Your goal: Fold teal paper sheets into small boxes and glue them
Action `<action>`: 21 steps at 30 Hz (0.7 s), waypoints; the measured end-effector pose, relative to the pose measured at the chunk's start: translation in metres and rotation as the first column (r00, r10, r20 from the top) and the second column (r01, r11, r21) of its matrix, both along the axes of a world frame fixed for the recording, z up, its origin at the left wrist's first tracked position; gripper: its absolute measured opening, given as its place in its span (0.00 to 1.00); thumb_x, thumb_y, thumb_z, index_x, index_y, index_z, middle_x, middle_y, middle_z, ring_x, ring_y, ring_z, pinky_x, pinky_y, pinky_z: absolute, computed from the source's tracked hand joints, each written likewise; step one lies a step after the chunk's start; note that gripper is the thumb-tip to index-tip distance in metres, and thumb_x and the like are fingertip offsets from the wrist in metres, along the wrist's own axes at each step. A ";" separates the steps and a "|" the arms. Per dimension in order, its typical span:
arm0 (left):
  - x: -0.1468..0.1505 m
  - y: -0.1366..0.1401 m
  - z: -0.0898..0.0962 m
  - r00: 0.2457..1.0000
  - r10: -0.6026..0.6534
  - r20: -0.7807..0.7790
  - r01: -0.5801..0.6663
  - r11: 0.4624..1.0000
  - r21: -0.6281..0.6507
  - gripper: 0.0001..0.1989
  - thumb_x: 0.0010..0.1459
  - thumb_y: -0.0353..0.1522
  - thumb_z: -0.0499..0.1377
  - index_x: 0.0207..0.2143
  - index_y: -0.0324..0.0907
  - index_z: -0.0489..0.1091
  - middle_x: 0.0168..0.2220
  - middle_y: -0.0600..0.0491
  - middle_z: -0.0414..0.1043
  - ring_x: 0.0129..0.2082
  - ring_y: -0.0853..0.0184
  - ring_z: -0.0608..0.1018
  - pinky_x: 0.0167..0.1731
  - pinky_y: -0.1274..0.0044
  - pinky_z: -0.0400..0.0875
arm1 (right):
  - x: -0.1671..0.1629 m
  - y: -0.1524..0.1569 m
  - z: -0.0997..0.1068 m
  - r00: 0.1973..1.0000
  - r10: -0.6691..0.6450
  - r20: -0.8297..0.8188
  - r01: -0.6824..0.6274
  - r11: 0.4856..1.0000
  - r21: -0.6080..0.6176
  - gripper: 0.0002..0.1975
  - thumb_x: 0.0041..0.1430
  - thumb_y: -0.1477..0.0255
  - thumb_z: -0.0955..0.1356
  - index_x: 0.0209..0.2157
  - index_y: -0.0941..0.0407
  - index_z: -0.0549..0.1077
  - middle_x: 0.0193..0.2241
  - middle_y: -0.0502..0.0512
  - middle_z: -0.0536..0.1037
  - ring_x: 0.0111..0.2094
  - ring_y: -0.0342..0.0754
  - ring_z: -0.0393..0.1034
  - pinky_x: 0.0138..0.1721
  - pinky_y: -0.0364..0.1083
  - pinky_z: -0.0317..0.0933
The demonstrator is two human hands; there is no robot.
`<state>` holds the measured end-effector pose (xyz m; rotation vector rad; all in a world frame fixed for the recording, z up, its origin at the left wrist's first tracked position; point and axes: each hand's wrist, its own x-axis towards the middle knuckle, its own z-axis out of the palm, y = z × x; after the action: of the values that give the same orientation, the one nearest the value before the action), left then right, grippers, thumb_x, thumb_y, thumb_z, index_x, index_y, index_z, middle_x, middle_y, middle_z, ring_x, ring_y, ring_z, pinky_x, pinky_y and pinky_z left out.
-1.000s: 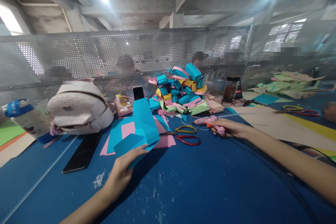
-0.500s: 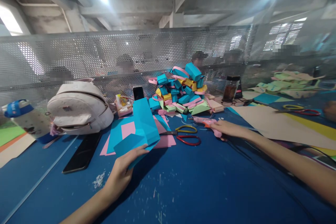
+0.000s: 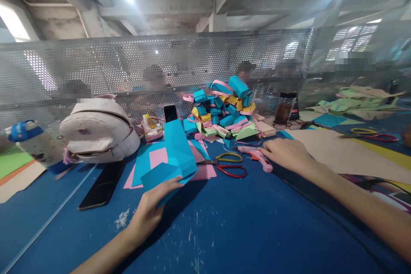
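My left hand (image 3: 152, 203) grips the lower edge of a folded blue paper piece (image 3: 176, 150), thumb on top, with an upright panel and a side flap standing out from it. My right hand (image 3: 285, 154) reaches over the right side with its fingers stretched forward, holding nothing that I can see. Just left of those fingers a pink hot glue gun (image 3: 263, 162) lies on the table, its cord running to the lower right. Scissors (image 3: 229, 165) with one yellow and one red handle lie between the blue paper and the glue gun. Flat blue and pink sheets (image 3: 157, 158) lie behind the left hand.
A heap of folded paper boxes (image 3: 221, 111) stands at the back, before a perforated metal screen (image 3: 128, 60). A white backpack (image 3: 99, 130), a black phone (image 3: 102, 186) and a bottle (image 3: 35, 145) are on the left. Beige sheets (image 3: 334, 154) and another pair of scissors (image 3: 374, 135) lie right.
My right hand has let go of the glue gun, which now rests on the table, and has moved slightly up and right. The left hand still holds the blue paper, almost unmoved.
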<state>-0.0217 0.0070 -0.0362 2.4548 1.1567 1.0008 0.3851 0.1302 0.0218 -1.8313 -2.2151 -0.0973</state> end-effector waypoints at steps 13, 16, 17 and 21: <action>0.012 0.004 0.059 0.925 -0.351 -0.146 0.307 0.916 -0.256 0.34 0.49 0.15 0.48 0.54 0.50 0.70 0.55 0.52 0.74 0.54 0.61 0.76 0.52 0.68 0.72 | -0.134 -0.060 0.052 0.336 0.886 0.321 -0.940 0.339 0.048 0.13 0.59 0.71 0.71 0.46 0.59 0.73 0.52 0.61 0.74 0.56 0.55 0.64 0.59 0.55 0.51; 0.010 0.005 0.078 0.899 -0.366 -0.243 0.308 0.919 -0.246 0.32 0.51 0.15 0.48 0.51 0.50 0.72 0.53 0.53 0.75 0.53 0.64 0.76 0.54 0.66 0.70 | -0.140 -0.043 0.043 0.303 0.934 0.189 -0.944 0.321 -0.073 0.05 0.61 0.70 0.71 0.37 0.58 0.75 0.37 0.54 0.79 0.43 0.50 0.72 0.58 0.55 0.52; 0.008 0.007 0.085 0.892 -0.350 -0.287 0.296 0.931 -0.214 0.30 0.52 0.15 0.49 0.51 0.50 0.72 0.52 0.53 0.76 0.53 0.64 0.76 0.57 0.65 0.67 | -0.141 -0.040 0.040 0.307 0.943 0.126 -0.945 0.318 -0.080 0.05 0.61 0.70 0.70 0.36 0.58 0.75 0.35 0.53 0.79 0.40 0.49 0.72 0.57 0.54 0.53; 0.004 0.017 0.115 0.891 -0.268 -0.367 0.254 0.963 -0.087 0.22 0.56 0.18 0.52 0.46 0.49 0.73 0.47 0.54 0.78 0.50 0.65 0.77 0.56 0.66 0.68 | -0.140 -0.038 0.031 0.343 0.925 -0.160 -0.939 0.341 -0.043 0.05 0.62 0.70 0.69 0.39 0.56 0.75 0.37 0.53 0.79 0.41 0.48 0.71 0.45 0.46 0.60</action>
<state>-0.0180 0.0238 0.0792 2.7543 0.8922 0.4387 0.2451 0.0926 0.0531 -0.2631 -2.8477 0.3801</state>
